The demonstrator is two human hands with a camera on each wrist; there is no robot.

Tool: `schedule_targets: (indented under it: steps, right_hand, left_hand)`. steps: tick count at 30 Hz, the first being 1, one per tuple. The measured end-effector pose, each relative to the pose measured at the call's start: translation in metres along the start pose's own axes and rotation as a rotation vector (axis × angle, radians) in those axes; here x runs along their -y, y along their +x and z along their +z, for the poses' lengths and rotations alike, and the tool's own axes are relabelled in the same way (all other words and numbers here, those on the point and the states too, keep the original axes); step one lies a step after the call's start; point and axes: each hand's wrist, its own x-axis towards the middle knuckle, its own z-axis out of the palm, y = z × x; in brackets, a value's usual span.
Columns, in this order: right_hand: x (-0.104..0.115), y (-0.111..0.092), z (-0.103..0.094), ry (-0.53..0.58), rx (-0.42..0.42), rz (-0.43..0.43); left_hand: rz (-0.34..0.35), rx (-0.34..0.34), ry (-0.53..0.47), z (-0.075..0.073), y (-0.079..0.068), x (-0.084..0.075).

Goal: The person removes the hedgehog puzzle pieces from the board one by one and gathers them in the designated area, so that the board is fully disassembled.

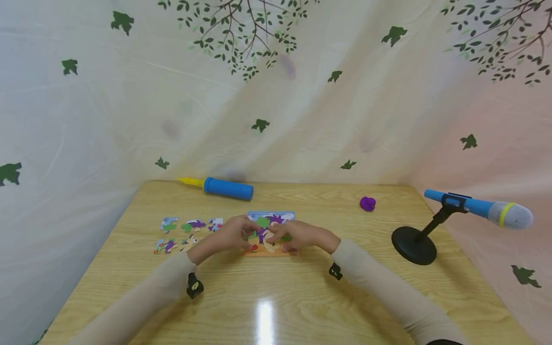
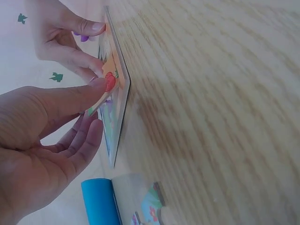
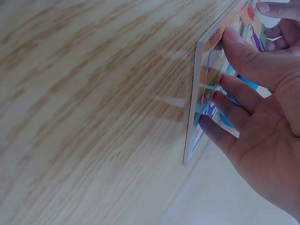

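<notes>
My left fingers [image 2: 89,143] pinch piece [image 2: 110,82] by edge, tilted over board, probably for control; its long axis seems slanted, upper right to lower left in left-wrist view. My right fingers [image 3: 229,110] spread loosely, touching board [image 1: 271,254], likely steadying it. Board flat, frame centre on table [image 1: 302,306], picture upright to me; longer side I can't judge. Loose pieces [image 1: 194,224] left, spread, probably for easy picking. Pump [image 1: 228,188] beyond.

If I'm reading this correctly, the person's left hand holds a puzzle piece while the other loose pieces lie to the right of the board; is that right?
Not quite: the loose pieces lie to the left of the board, as the head view shows. The left hand does hold a puzzle piece.
</notes>
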Motion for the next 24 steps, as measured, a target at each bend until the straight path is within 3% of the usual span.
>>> schedule_targets:
  steps: [8,16,24]
  right_hand:
    - [0.001,-0.001,0.0,0.026,0.0,0.005]
    - [0.002,0.0,-0.001,-0.018,0.003,0.002]
    - [0.002,-0.001,-0.001,-0.009,0.009,-0.009]
  left_hand:
    - [0.004,0.002,-0.01,0.004,0.0,0.005]
    - [0.124,-0.006,-0.048,-0.003,-0.001,0.01]
    - [0.074,-0.021,-0.101,-0.011,-0.007,0.006]
